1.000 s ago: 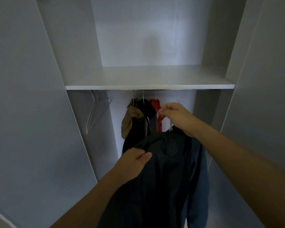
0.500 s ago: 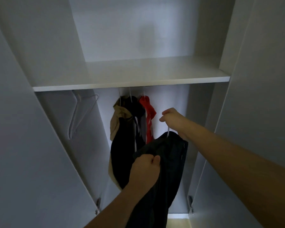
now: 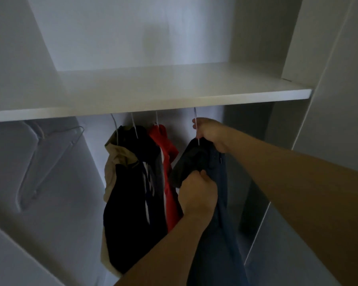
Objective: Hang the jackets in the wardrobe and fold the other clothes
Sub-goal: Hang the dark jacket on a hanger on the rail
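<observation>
A dark blue jacket hangs from a white hanger whose hook reaches up behind the shelf edge. My right hand grips the hanger's neck just above the jacket's collar. My left hand holds a bunch of the jacket's dark fabric lower down. To the left hang a beige and black jacket, a dark navy one and a red one, each on its own white hanger. The rail is hidden by the shelf.
A white shelf spans the wardrobe above the hanging space. Empty wire hangers hang at the far left. The wardrobe's side panels close in on both sides.
My right hand has lifted the hanger up and deeper in, its hook now reaching behind the shelf edge. My left hand has followed, still bunching the fabric. The camera has moved closer.
</observation>
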